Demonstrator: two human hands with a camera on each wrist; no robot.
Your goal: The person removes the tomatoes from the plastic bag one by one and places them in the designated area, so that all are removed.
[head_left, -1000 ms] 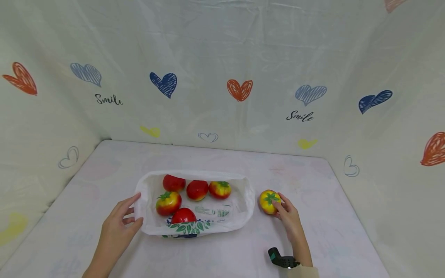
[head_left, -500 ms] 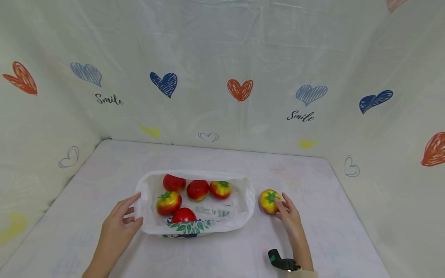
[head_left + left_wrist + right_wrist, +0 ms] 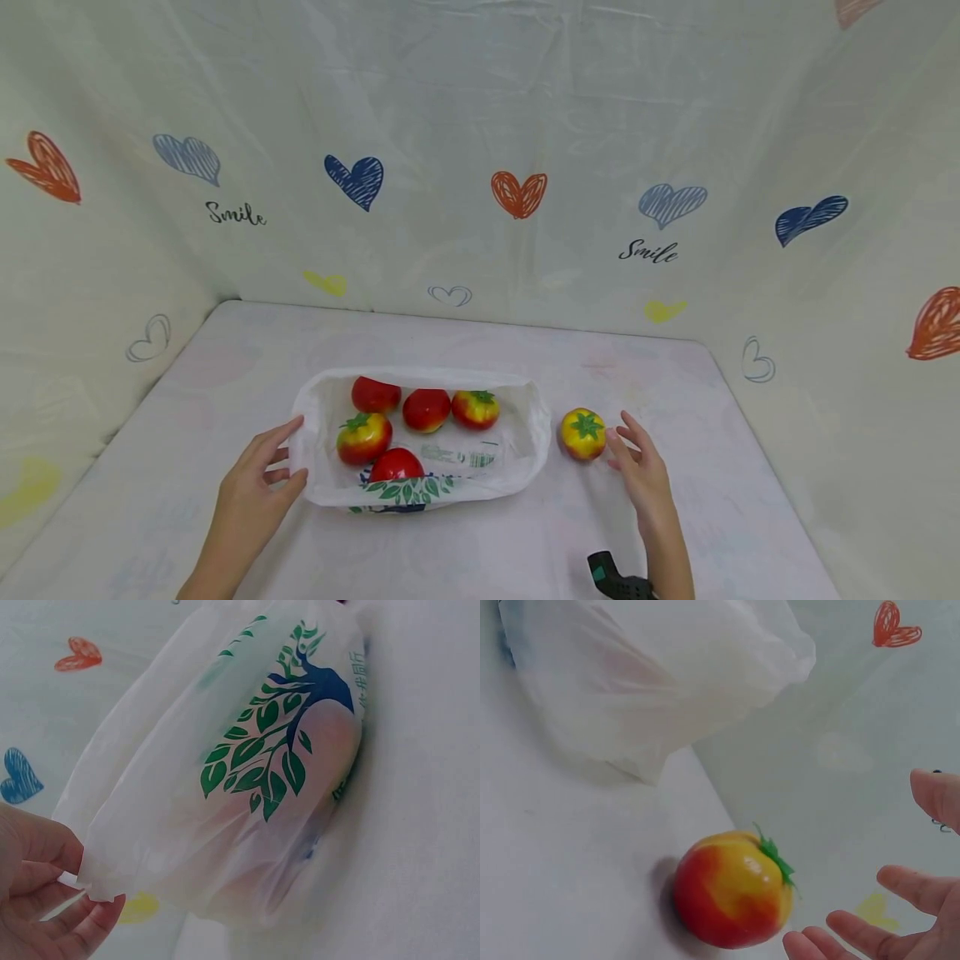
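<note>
A white plastic bag [image 3: 525, 454] with a green leaf print lies with its mouth wide toward me. Inside it are several glossy red and yellow toy tomatoes [image 3: 364, 439]. My left hand [image 3: 253, 492] holds the bag's left rim, thumb and index finger set apart along the edge; the left wrist view shows the rim of the bag [image 3: 172, 840] between the fingers. To the right of the bag a single toy tomato [image 3: 582, 434] rests on the table, its green leafy top showing. Just right of this tomato [image 3: 731, 892], my right hand [image 3: 643, 471] is spread and holds nothing.
The table [image 3: 465, 550] has a pale cover. Behind it hangs a whitish sheet [image 3: 442, 100] printed with hearts and "Smile", which also runs along both sides. A black strap device [image 3: 618, 579] sits on the right wrist.
My right fingers, earlier on the lone tomato, have let go and drawn back to the right. The tomato stays on the table in about the same place. Left hand and bag are unchanged.
</note>
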